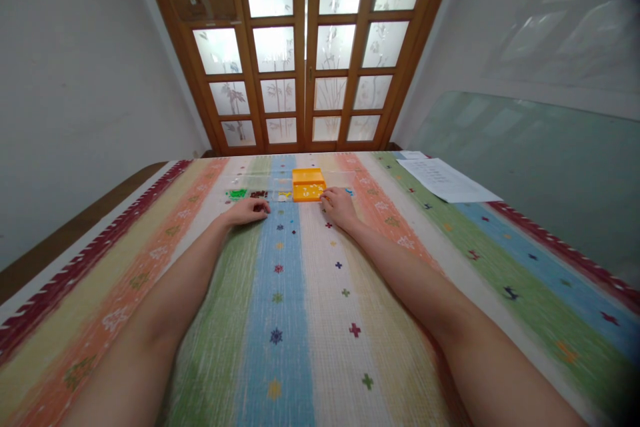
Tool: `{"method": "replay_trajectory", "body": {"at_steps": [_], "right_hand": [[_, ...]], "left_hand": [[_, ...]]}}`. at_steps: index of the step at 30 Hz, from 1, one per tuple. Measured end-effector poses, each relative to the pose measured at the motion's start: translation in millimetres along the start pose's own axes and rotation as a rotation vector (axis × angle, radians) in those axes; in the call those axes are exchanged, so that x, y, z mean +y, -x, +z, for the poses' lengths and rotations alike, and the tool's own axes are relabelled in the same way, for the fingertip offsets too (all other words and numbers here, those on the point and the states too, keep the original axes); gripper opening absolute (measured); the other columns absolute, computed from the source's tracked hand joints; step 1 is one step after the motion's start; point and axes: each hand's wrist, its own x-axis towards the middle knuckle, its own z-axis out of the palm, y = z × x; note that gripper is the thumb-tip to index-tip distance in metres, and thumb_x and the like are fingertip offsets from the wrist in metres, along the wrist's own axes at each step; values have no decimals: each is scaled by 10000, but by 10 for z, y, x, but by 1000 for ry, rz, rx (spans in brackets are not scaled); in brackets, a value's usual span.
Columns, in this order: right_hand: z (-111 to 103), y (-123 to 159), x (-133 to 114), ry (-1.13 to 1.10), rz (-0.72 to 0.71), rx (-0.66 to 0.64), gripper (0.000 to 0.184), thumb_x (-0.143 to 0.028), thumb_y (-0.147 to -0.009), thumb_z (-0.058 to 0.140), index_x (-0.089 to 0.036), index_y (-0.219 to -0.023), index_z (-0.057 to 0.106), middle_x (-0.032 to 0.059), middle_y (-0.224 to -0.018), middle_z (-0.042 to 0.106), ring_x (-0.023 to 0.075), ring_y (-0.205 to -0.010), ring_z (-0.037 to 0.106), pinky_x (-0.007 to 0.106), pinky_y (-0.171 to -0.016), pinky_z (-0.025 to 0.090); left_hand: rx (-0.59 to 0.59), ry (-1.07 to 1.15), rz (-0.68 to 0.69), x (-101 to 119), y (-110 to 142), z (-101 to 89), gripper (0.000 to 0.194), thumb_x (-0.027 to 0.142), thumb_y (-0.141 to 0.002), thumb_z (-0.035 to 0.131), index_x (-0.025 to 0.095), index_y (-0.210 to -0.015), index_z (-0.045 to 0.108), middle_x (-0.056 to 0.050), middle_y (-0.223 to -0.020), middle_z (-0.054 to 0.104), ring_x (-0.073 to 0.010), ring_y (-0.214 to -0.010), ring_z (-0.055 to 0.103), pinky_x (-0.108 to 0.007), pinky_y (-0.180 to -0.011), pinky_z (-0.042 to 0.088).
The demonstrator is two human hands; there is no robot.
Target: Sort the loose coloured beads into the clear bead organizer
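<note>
An orange plastic box (309, 176) stands with its lid raised at the far middle of the table, small white pieces (306, 192) in its lower half. At its right front corner is my right hand (340, 206), fingers bent together over the edge; whatever they pinch is too small to make out. My left hand (247, 211) rests on the cloth left of the box, fingers loosely curled and apart, holding nothing. Just beyond it are clear compartments with green pieces (237, 193), dark brown pieces (259, 194) and yellow and white pieces (285, 195). Blue pieces (349, 192) show partly behind my right hand.
A striped tablecloth (277, 293) with small printed figures covers the table. Printed paper sheets (447, 179) lie at the far right. A pale green glass panel (530, 173) stands along the right side. Wooden glazed doors (307, 73) rise beyond the far edge.
</note>
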Motion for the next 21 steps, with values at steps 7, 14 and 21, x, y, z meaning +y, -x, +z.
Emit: {"method": "replay_trajectory", "body": {"at_steps": [7,14,21], "right_hand": [[12,-1,13,2,-9,0,235,-239,-995,528,-183,-994,755,114,-1091,703,241,-1025,586,351,-923,407],[15,7,13,3,-19,0,235,-241,-989,525,-180,-982,751,114,-1079,705,240,-1015,584,353,-918,409],[-20,11,-22,0,-27,-13,237,-242,-990,523,-178,-970,750,114,-1059,707,239,-1011,587,350,-915,412]], "left_hand": [[98,-98,61,-72,-30,70,188,334,-840,607,193,-898,717,-26,-839,690,-182,-776,612,-279,-737,447],[181,-141,33,-14,-9,86,175,305,-820,598,187,-891,706,-17,-800,667,-177,-736,587,-274,-693,424],[195,-190,21,35,-28,119,173,265,-785,603,195,-890,721,-19,-754,644,-177,-682,560,-273,-647,389]]}}
